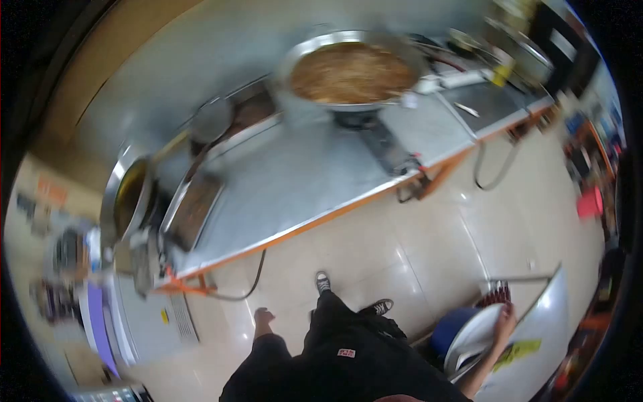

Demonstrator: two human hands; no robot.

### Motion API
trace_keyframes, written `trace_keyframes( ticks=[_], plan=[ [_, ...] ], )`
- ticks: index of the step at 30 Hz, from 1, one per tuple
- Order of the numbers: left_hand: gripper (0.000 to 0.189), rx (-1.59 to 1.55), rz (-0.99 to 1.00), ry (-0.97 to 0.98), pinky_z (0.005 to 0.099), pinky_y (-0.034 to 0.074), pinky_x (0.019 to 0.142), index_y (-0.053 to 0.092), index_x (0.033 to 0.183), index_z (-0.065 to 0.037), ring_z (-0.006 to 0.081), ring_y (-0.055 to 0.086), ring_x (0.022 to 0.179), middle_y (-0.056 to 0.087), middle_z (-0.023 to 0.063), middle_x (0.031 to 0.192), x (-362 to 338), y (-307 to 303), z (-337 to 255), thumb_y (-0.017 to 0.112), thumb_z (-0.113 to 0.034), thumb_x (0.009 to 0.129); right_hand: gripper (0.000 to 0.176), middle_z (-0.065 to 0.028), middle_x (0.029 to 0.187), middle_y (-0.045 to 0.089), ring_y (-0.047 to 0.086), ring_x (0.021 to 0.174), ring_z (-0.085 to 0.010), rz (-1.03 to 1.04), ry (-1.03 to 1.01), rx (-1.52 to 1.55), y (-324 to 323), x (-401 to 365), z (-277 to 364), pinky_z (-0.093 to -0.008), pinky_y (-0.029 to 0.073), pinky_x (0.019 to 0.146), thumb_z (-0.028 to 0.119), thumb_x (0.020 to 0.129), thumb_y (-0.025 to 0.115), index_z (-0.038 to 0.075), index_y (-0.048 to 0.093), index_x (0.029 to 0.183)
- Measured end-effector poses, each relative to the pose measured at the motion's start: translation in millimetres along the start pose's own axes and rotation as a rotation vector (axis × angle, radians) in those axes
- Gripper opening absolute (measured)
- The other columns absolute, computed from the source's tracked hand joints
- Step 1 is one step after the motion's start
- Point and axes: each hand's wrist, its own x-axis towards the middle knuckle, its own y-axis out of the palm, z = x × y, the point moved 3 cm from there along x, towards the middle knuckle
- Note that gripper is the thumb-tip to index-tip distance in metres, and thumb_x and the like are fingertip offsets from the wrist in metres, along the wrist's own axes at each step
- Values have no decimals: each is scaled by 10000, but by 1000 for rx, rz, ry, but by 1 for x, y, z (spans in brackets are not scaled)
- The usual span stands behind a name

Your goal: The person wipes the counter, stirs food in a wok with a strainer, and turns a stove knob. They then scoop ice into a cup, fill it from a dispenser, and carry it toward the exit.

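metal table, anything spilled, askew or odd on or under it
Nothing plainly spilled or damaged on the table, though blur hides detail. Slightly untidy: a hose droops in a loose loop below its right end.

Black clothes (pixel 395 368) bear a pink patch (pixel 346 353); sneakers (pixel 323 282) are white-toed.

2 arms are held away from the torso, and both forearms are bared. The left hand (pixel 264 314) is carried low in front of the body, with its fingers loosely parted and turned inward. The left forearm (pixel 262 328) is seen foreshortened. The right forearm (pixel 483 370) is stretched wider, out to the right side, and the right hand (pixel 505 324) is extended at its end; its finger pose is blurred. 2 feet (pixel 323 281) are set apart, the left placed ahead.
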Motion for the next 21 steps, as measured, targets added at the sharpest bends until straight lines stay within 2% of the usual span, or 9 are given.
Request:
trace_keyframes(
  ticks=[1,2,5,6,8,11,14,17,21],
  plan=[
    [356,-754,-74,-543,355,461,721,628,1018,-78,153,610,778,679,45,855,-16,27,18,556,-379,843,251,-139,1047,628,586,993,-239,197,-101,142,75,23,11,-344,468,830,167,898,537,47,607,1106],
    [359,-1151,-177,-747,344,461,640,628,1022,-80,149,600,706,679,47,834,-25,31,15,552,-383,845,228,-64,920,650,596,794,-135,277,-355,146,127,0,115,-262,476,707,191,934,505,38,597,1076],
    [352,-1544,-307,-694,291,426,435,625,1040,-79,115,512,499,668,52,717,-20,28,-15,519,-363,859,215,-57,943,636,595,871,-123,876,-579,380,261,-85,325,-254,480,732,156,913,533,10,592,1058],
    [331,-1611,-492,-415,284,399,406,625,1053,-91,117,491,473,666,63,716,-8,39,-19,534,-343,859,263,-126,949,653,614,885,-164,1004,-620,458,288,-121,388,-291,480,786,184,887,579,9,597,1082],
    [355,-1620,-266,-437,260,405,426,607,1115,-121,113,510,500,666,69,743,-2,14,-45,560,-367,864,288,-75,969,643,581,897,-112,1008,-822,521,352,-160,489,-259,473,779,225,894,596,3,602,1078],
    [409,-1933,-111,-413,253,440,472,558,1191,-124,121,566,561,664,69,823,-16,-22,-78,579,-386,878,408,-110,1079,620,578,993,-174,936,-763,562,485,-167,606,-290,443,865,307,888,591,-23,569,1126],
    [370,-2088,-242,-531,284,491,608,530,1223,-117,178,614,730,646,102,946,-52,-10,-80,526,-322,915,493,-109,1055,621,579,993,-198,996,-503,353,617,-159,691,-351,429,898,359,885,573,-4,508,1212],
    [361,-2245,-374,-765,337,521,706,518,1229,-121,232,624,856,623,132,1030,-107,49,-64,508,-297,914,486,-206,1108,590,615,955,-241,1486,13,491,620,-210,744,-330,504,757,357,896,535,-25,468,1189],
    [404,-2363,-621,-1408,367,504,669,466,1270,-148,262,611,852,593,125,1117,-177,122,-60,504,-309,901,340,-123,865,562,519,619,-127,1673,-35,578,664,-224,780,-252,410,471,277,934,435,19,421,1156]
  ],
)
